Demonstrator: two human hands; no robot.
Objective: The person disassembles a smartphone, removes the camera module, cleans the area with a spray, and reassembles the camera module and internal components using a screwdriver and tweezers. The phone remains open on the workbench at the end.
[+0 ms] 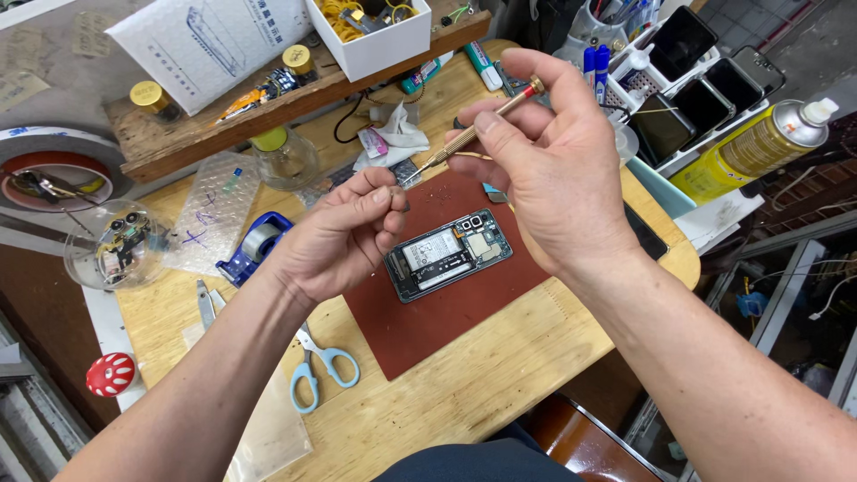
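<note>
My right hand [544,161] grips a slim brass precision screwdriver [473,129], its tip pointing down-left toward my left hand [344,234]. The left fingers are pinched together right at the screwdriver tip, around something too small to make out. Below both hands an opened smartphone [449,253] lies back-up, with battery and circuit boards exposed, on a reddish-brown mat [420,330]. Both hands hover above the phone without touching it.
Light-blue scissors [320,366] and a blue tape dispenser [253,245] lie left of the mat on the wooden table [464,393]. A glass jar [286,159], a clear bowl of parts [114,245], a yellow spray can [759,147] and trays of phones [701,98] surround it.
</note>
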